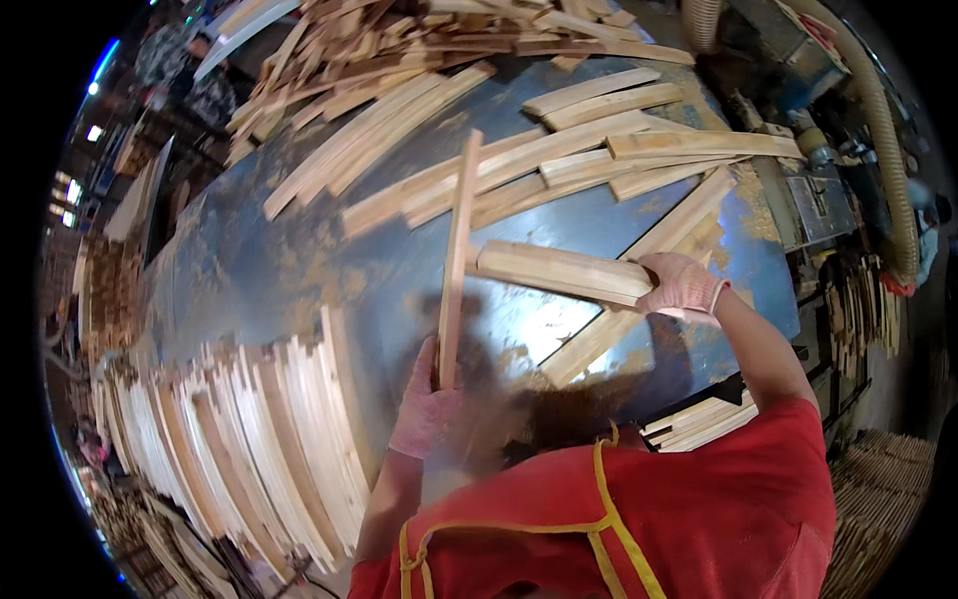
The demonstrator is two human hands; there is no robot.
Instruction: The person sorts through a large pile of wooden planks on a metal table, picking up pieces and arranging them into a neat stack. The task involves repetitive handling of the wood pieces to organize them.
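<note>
- The big blue table (259, 270) is the main thing here. It is smooth, a bit shiny, and dusted with yellow sawdust.
- At the table's left edge stands a long row of stacked slats (249, 449). They are thin, flat, pale wood, set close side by side.
- Near the middle of the table, the left hand (424, 404) wears a pink glove. Its fingers are closed around the bottom end of one long thin stick (456, 260), which points up and away across the table.
- This looks like a sorting step: one stick is picked out. It may go to the row on the left, and that would need a steady grip, since the stick is long and bendy.
- To the right, the right hand (684, 285), also gloved, has its fingers clamped on the end of a bundle of slats (559, 272) lying flat on the table.
- At the table's far side lie loose curved boards (599, 150) in a messy pile, rough and pale.
</note>
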